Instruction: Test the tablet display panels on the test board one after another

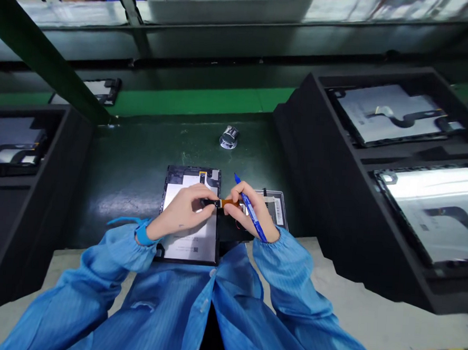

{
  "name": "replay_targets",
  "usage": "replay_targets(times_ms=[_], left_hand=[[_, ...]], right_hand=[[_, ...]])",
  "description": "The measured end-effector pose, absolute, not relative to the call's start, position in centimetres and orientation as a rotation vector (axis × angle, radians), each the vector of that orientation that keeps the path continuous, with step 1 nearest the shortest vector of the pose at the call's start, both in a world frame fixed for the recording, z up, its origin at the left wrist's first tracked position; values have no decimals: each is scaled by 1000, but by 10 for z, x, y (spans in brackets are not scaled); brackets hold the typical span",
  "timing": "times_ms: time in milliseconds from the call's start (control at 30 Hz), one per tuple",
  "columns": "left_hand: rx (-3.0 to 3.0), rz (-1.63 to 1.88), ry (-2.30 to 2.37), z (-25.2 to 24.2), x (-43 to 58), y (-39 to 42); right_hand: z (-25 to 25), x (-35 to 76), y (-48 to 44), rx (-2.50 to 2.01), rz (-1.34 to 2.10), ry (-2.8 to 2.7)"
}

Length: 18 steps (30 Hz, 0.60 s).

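Note:
Above a display panel point(190, 246) lying at the bench's front edge, my left hand point(184, 209) pinches a small black connector piece point(210, 202). My right hand point(253, 213) holds the end of an orange flex cable point(228, 202) between thumb and fingertips, and a blue pen point(256, 222) is tucked in the same hand. The connector piece and the cable meet between the fingertips. Partly under my right hand lies a second flat unit point(280, 209) with a white label. A blue band circles my left wrist.
A shiny metallic round object point(229, 137) stands on the green bench point(140, 153). Black foam trays holding panels flank it, one at left point(76, 133) and one at right point(299, 142). Behind the slanted green post point(47, 52) lies another panel point(100, 90).

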<state>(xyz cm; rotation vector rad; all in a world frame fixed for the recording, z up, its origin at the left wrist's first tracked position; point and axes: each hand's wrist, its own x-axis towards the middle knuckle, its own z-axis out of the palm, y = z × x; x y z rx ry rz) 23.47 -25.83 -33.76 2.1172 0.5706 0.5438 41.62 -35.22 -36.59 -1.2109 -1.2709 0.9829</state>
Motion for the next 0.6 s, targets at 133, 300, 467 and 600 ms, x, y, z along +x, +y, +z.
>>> replay_targets(times_ms=[133, 300, 467, 600], left_hand=[[1881, 446, 595, -343, 241, -260], [1704, 372, 544, -345, 243, -258], [1804, 511, 548, -345, 229, -256], [2201, 584, 475, -347, 184, -260]], right_hand=[[-371, 416, -352, -1212, 1010, -1352], [-372, 410, -350, -1192, 1020, -1379], [-367, 411, -345, -1194, 927, -1277], [-358, 442, -314, -1292, 560, -1278]])
